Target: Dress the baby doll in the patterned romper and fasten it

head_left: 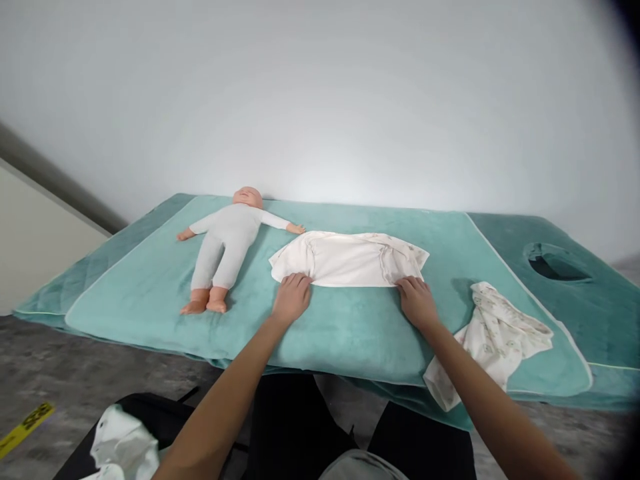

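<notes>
White creased cloth [347,260] lies on teal plush [345,333]; both hands [291,298] [418,301] (grip unclear) touch its edge.

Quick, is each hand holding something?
Left hand: on the white cloth at its near edge; can't tell if gripping.
Right hand: same edge, farther right; can't tell.

We look from a single camera worn on the person's head, facing forward and tipped down over the near side of a green-covered bed [360,340]. Our view is near enough that the left hand [291,298] and right hand [417,301] sit just below its middle, yet wide enough to run from the person's dark-clad lap [300,420] up to the pale wall [320,100] behind.
</notes>
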`<act>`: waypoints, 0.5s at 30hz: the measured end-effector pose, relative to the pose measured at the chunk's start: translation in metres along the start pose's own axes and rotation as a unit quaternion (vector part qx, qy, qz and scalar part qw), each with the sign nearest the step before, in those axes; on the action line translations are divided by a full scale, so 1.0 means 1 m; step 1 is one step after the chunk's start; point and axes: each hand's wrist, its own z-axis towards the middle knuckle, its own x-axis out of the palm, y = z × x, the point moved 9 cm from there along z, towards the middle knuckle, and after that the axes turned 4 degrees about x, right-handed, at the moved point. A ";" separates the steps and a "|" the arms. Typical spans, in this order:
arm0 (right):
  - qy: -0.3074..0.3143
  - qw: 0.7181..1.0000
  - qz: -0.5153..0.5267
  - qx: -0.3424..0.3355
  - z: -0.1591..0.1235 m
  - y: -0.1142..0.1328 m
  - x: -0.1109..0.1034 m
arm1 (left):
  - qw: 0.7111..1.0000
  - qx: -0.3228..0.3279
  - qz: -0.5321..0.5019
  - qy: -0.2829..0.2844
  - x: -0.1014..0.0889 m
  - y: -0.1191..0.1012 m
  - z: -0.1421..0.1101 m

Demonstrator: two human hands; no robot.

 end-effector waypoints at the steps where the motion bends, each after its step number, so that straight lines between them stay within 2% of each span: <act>1: 0.003 1.000 0.022 -0.008 -0.002 -0.002 0.002 | 1.000 0.000 -0.014 -0.008 -0.006 -0.002 -0.001; 3: 0.012 0.996 0.084 -0.017 -0.005 -0.009 0.003 | 0.997 -0.023 -0.054 -0.047 -0.021 0.005 -0.003; 5: 0.004 0.988 0.150 0.021 -0.003 -0.029 0.001 | 0.983 -0.103 -0.091 -0.121 -0.039 0.030 -0.005; 7: -0.033 0.972 0.193 0.129 0.004 -0.066 -0.005 | 0.948 -0.226 -0.110 -0.193 -0.050 0.071 -0.012; 8: -0.049 0.957 0.204 0.202 0.006 -0.088 -0.007 | 0.928 -0.286 -0.115 -0.210 -0.051 0.092 -0.016; 9: -0.057 0.937 0.212 0.273 0.008 -0.110 -0.007 | 0.911 -0.335 -0.120 -0.209 -0.048 0.111 -0.018; 11: -0.043 0.899 0.220 0.376 0.014 -0.141 -0.003 | 0.899 -0.387 -0.133 -0.155 -0.034 0.140 -0.014; 13: -0.014 0.886 0.217 0.410 0.026 -0.156 0.000 | 0.902 -0.402 -0.140 -0.075 -0.018 0.160 -0.006; 15: -0.001 0.892 0.201 0.405 0.041 -0.159 0.002 | 0.898 -0.412 -0.154 -0.016 -0.006 0.173 -0.002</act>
